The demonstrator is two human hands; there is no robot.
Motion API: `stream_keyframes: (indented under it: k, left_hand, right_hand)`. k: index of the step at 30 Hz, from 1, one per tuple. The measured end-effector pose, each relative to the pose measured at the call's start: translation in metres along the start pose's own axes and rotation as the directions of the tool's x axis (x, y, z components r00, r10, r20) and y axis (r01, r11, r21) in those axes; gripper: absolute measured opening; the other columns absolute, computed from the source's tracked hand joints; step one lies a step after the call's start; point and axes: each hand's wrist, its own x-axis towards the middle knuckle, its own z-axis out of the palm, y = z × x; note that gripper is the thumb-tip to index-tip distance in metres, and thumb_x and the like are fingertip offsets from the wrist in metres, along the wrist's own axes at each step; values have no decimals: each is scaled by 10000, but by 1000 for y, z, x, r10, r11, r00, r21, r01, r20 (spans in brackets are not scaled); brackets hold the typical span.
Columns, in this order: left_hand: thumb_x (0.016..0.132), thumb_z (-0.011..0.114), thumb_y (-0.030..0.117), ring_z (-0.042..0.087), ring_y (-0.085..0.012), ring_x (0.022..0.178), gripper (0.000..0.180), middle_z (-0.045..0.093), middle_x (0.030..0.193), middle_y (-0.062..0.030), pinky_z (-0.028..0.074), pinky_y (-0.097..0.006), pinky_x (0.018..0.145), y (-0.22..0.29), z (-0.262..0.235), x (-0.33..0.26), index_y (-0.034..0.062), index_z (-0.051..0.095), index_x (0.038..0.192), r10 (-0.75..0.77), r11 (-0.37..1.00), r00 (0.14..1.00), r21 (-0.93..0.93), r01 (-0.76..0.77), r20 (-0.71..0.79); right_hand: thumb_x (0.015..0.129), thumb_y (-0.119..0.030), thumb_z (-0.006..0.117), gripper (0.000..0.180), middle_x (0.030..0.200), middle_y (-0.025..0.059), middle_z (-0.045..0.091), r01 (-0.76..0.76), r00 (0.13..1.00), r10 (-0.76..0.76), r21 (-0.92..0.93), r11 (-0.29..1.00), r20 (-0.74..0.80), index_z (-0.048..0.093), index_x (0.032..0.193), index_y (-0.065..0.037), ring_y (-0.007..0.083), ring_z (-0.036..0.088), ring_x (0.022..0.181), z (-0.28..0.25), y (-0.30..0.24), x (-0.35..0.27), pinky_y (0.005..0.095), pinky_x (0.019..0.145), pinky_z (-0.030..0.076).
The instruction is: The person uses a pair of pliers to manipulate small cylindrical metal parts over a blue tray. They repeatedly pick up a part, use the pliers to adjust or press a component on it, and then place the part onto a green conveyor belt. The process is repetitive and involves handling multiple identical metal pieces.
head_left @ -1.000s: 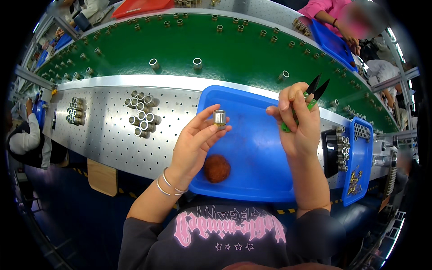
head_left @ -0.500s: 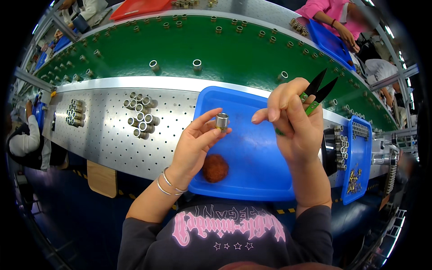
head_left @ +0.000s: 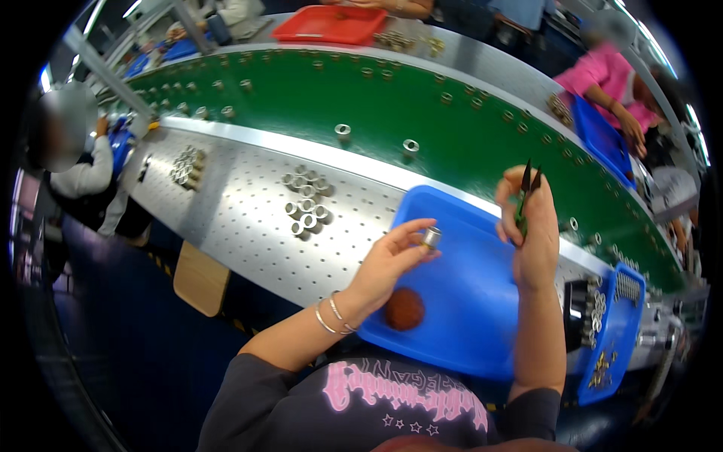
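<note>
Left hand (head_left: 380, 270) pinches a metal sleeve (head_left: 431, 237), seemingly mid-work; right hand (head_left: 539, 233) grips snips (head_left: 521, 209); sleeve cluster (head_left: 307, 204) at left hand's ten o'clock, finished or waiting: unclear

Factory workshop: green conveyor belt (head_left: 294, 94), perforated metal bench (head_left: 245, 215), co-workers (head_left: 605, 73).

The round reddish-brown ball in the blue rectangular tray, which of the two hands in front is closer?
Left. In the head view, the left hand is just above and left of the reddish-brown ball; the right hand is farther off, up and to the right.
</note>
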Motion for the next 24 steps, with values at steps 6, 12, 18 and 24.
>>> stream_keyframes:
  k: [6,12,18,24]
  left_hand:
    - [883,531,60,567,-167,1004,444,565,1073,-67,450,-270,885,5,2,1,61,409,1310,-30,997,999,-74,28,-22]
    - [881,549,68,570,-165,997,426,571,1077,-80,463,-276,880,6,4,4,46,420,1287,46,993,997,-107,-53,-69]
    - [866,572,62,584,-161,964,441,562,1083,-73,482,-264,851,10,14,5,38,415,1277,29,999,995,-26,-32,-99]
    - [848,602,65,569,-152,965,430,561,1073,-70,464,-276,842,7,20,4,37,444,1247,72,997,994,3,-72,-85]
  right_hand:
    - [886,-165,541,212,833,45,587,-36,987,112,-518,855,117,569,1031,-12,110,512,608,-15,36,-31,241,555,424]
    - [784,-149,657,166,792,99,646,200,978,-79,-754,625,193,652,927,-65,212,628,674,-4,28,-34,287,581,473]
    - [783,-174,654,137,715,60,635,229,969,-70,-766,601,235,657,893,-92,213,604,590,-12,31,-33,295,516,459]
    - [789,-182,651,118,701,54,632,261,964,-121,-737,624,238,664,877,-105,206,599,577,-13,39,-36,289,495,452]
